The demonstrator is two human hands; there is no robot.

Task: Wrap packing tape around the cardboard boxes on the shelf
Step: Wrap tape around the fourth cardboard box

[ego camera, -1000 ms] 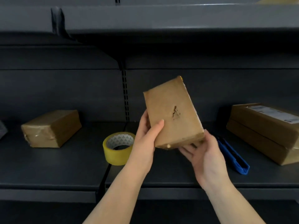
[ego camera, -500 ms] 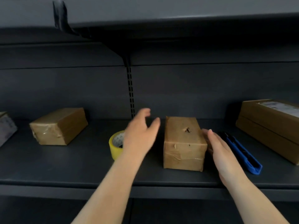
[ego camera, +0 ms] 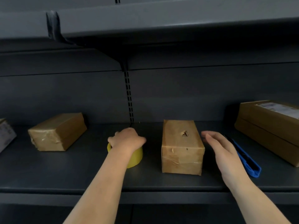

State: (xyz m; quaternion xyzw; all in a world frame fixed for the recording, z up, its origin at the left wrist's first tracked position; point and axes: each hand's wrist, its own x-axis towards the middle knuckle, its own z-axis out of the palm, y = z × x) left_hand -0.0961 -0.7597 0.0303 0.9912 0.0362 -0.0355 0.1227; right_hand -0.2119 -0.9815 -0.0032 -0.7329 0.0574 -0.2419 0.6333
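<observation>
The yellow packing tape roll (ego camera: pixel 135 156) is grasped from above by the left hand (ego camera: pixel 127 140); the right hand (ego camera: pixel 223 151) is held released, fingers straight, just right of the taped cardboard box (ego camera: pixel 182 147).

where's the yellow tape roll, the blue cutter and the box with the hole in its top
yellow tape roll (ego camera: pixel 135 157), head view, on its outer side below the left hand (ego camera: pixel 127 140)
blue cutter (ego camera: pixel 247 162), head view, on its blue casing
box with the hole (ego camera: pixel 182 156), head view, on its near end face

The yellow tape roll (ego camera: pixel 135 156) is gripped from above by the left hand (ego camera: pixel 127 140); the right hand (ego camera: pixel 224 151) is held open beside the middle cardboard box (ego camera: pixel 182 149)
</observation>
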